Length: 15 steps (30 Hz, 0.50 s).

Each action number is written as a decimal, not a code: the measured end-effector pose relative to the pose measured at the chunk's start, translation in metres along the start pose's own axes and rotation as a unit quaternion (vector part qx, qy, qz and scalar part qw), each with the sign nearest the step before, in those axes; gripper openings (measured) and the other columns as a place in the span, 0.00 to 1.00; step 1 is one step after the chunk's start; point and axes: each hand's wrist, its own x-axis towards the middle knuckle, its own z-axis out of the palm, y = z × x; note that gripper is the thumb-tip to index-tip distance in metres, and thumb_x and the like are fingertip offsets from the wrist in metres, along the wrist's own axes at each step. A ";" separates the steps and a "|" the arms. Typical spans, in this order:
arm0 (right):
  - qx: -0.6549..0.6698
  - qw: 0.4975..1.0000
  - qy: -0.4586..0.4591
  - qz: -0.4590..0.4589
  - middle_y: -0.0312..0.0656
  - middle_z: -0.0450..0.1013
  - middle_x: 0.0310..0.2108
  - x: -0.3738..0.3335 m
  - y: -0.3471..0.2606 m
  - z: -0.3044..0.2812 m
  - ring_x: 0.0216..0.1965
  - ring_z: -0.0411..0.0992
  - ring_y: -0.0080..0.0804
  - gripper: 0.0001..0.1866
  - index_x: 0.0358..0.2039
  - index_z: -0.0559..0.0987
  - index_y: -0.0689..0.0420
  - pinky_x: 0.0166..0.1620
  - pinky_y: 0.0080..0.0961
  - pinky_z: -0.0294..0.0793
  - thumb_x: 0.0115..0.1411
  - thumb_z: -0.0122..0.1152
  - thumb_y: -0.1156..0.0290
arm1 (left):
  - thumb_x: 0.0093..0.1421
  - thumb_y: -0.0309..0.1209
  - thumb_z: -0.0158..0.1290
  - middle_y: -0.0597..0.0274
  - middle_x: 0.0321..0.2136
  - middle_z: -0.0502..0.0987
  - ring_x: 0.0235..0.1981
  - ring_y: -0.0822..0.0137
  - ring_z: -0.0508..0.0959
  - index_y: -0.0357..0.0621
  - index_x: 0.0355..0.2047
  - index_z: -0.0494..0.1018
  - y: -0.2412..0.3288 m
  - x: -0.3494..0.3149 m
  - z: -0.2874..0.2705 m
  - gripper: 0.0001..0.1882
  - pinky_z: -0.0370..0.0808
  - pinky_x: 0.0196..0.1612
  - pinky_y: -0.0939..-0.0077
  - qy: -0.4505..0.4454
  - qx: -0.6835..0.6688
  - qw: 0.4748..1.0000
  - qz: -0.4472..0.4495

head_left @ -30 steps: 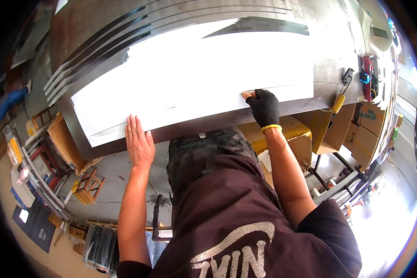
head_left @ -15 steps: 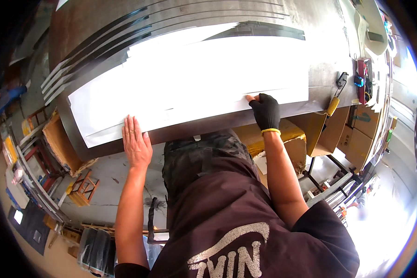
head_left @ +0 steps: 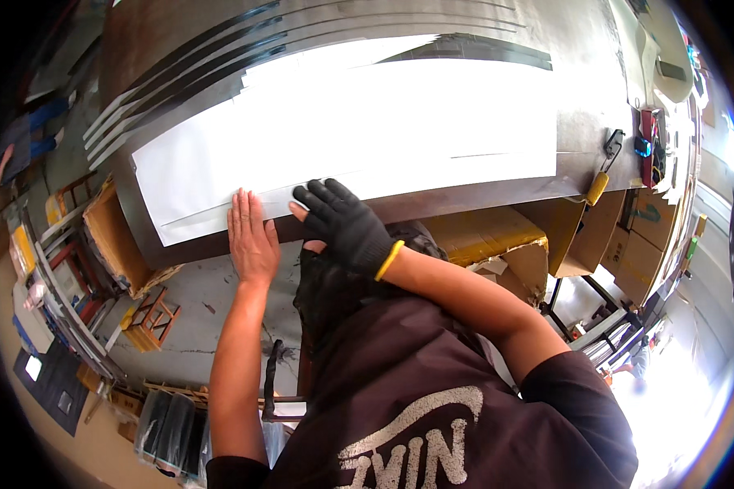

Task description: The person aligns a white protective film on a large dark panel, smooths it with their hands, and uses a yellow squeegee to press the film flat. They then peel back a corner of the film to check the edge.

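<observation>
- Left hand (head_left: pixel 251 236): bare, flat, fingers together, pressed on the near edge of the white sheet (head_left: pixel 367 130); grasping nothing
- Right hand (head_left: pixel 342 224): in a black fingerless glove with a yellow cuff, fingers spread, just right of the left hand, resting released on the same near edge
- White sheet: long, lying flat across the dark tabletop (head_left: pixel 579 134); dark strips (head_left: pixel 179 69) fanned at its far left
- Yellow-handled tool (head_left: pixel 599 183) well to the right; cardboard boxes (head_left: pixel 497 236) beneath the tabletop
</observation>
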 end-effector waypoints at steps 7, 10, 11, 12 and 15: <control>-0.010 1.000 0.003 0.022 0.57 0.61 0.77 0.001 0.014 0.021 0.78 0.59 0.56 0.50 0.76 0.64 0.65 0.81 0.54 0.52 0.63 0.68 0.47 | 0.77 0.36 0.46 0.41 0.80 0.57 0.81 0.41 0.56 0.32 0.79 0.56 -0.002 -0.002 0.002 0.35 0.54 0.81 0.45 -0.012 -0.007 1.000 -0.012; 0.003 1.000 0.009 0.029 0.57 0.61 0.77 -0.005 0.019 0.016 0.78 0.58 0.56 0.51 0.76 0.63 0.65 0.81 0.54 0.51 0.62 0.69 0.47 | 0.77 0.36 0.46 0.41 0.80 0.56 0.81 0.41 0.55 0.33 0.79 0.55 -0.002 -0.002 0.004 0.35 0.53 0.82 0.45 -0.010 -0.007 1.000 -0.013; 0.001 0.999 0.007 0.032 0.57 0.61 0.77 -0.006 0.020 0.014 0.79 0.58 0.56 0.50 0.76 0.63 0.65 0.81 0.54 0.51 0.62 0.69 0.47 | 0.77 0.36 0.46 0.41 0.80 0.56 0.81 0.41 0.55 0.33 0.79 0.55 -0.003 -0.004 0.005 0.35 0.52 0.82 0.46 -0.012 -0.008 1.000 -0.014; -0.003 0.999 0.004 0.035 0.57 0.61 0.77 -0.008 0.021 0.011 0.79 0.58 0.56 0.50 0.76 0.63 0.65 0.81 0.53 0.50 0.63 0.68 0.47 | 0.77 0.36 0.45 0.41 0.80 0.55 0.81 0.41 0.54 0.33 0.79 0.54 -0.003 -0.004 0.005 0.35 0.52 0.82 0.46 -0.014 -0.010 1.000 -0.014; -0.009 0.999 0.002 0.046 0.57 0.61 0.77 -0.011 0.021 0.008 0.79 0.57 0.56 0.50 0.76 0.63 0.65 0.82 0.53 0.50 0.63 0.69 0.48 | 0.77 0.35 0.46 0.41 0.81 0.54 0.82 0.42 0.54 0.33 0.80 0.53 -0.003 -0.002 0.004 0.36 0.51 0.82 0.46 -0.017 -0.002 1.000 -0.018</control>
